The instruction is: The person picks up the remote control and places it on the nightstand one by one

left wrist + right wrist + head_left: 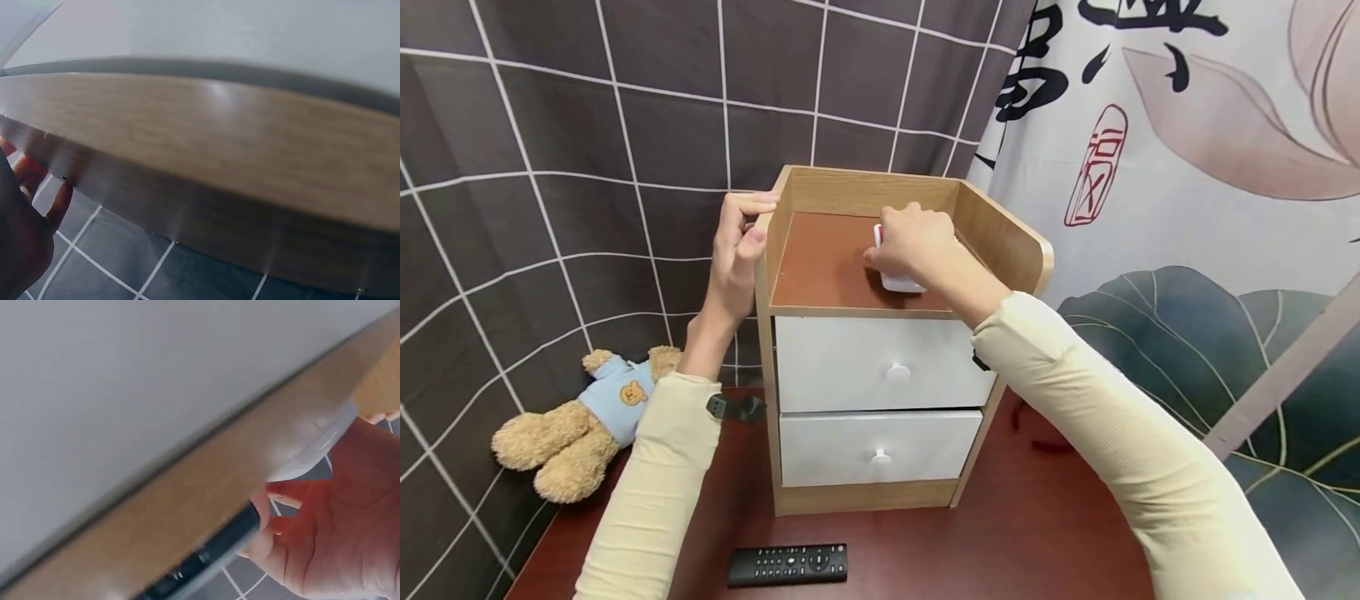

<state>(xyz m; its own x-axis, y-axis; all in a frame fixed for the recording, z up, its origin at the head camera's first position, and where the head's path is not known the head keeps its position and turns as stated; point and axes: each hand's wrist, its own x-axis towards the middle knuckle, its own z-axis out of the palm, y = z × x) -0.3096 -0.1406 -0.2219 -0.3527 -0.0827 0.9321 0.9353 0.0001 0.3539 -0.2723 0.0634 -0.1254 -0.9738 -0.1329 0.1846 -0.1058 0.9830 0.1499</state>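
"Where's the white thing (901, 285)?"
"Up at the cabinet (842, 367) top, right under the right grip (917, 242), fingers curled round it! Left grip (733, 250), farther off: fingers laid against the cabinet's left wall."

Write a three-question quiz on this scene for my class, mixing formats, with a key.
1. Multiple choice: What lies on the dark-red tabletop before the light-brown wooden cabinet?
A) a blue ceramic cup
B) a black rectangular remote control
C) a pair of metal scissors

2. True or false: The tan plush bear wears a red shirt.

3. Short answer: What is each hand doing?

Key:
1. B
2. False; its shirt is light blue.
3. The left hand touches the cabinet's left side panel; the right hand holds a small white object.
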